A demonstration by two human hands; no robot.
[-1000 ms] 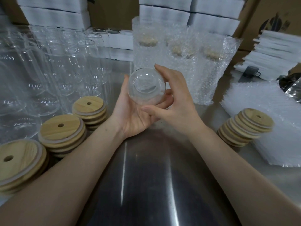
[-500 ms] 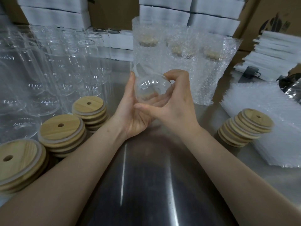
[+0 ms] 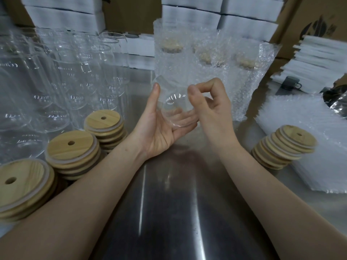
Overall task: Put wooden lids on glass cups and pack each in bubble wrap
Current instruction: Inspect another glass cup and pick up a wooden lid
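Observation:
A clear glass cup [image 3: 174,107] lies tilted in my left hand [image 3: 159,128], cradled between the upright thumb and the fingers under it. My right hand [image 3: 212,107] is at the cup's right side, its fingers curled and its index finger and thumb at the cup's wall. Stacks of round wooden lids with a centre hole stand at the left [image 3: 71,149] and in a leaning stack at the right [image 3: 287,145]. Several cups wrapped in bubble wrap [image 3: 206,59], lids on, stand just behind my hands.
Rows of bare glass cups [image 3: 62,77] fill the left of the steel table [image 3: 169,212]. A pile of bubble wrap sheets [image 3: 308,128] lies at the right. White foam boxes [image 3: 189,17] and cardboard cartons line the back.
The cup has tipped and sunk lower into my left palm. My right hand's fingers have curled in from a wide spread over the cup to a tighter hold at its right side.

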